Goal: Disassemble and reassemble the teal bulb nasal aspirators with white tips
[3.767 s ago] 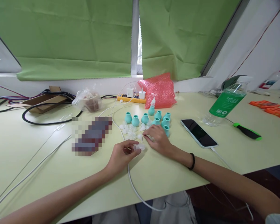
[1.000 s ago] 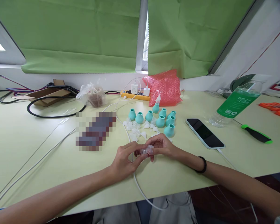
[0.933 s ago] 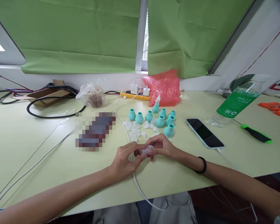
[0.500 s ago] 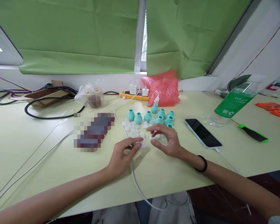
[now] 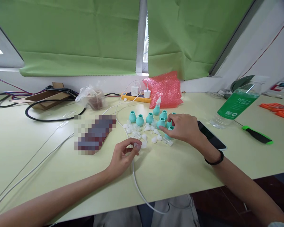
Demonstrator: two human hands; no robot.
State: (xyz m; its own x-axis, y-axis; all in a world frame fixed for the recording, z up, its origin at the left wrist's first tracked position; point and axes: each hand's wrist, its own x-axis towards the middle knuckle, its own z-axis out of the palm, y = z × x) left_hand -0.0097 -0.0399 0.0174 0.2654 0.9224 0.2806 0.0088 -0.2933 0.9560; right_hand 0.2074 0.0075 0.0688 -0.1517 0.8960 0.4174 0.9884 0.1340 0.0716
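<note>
My left hand is closed in a pinch on a small translucent plastic piece, low over the table. To its right, my right hand reaches over the right side of a group of teal squeeze bulbs, thumb and index finger apart. A teal bulb sits at its fingertips; I cannot tell whether they touch it. Part of the group is hidden behind this hand. Loose translucent white pieces lie in front of the bulbs. One bulb at the back carries a white pointed tip.
A phone lies partly under my right forearm. Beyond it are a green-labelled bottle and a screwdriver. A white cable runs past my left hand. Pink bubble wrap and a power strip stand behind.
My right hand has moved right and away from me, from the loose pieces to the teal bulbs. My left hand has drawn slightly left, with a translucent piece now showing in its pinch.
</note>
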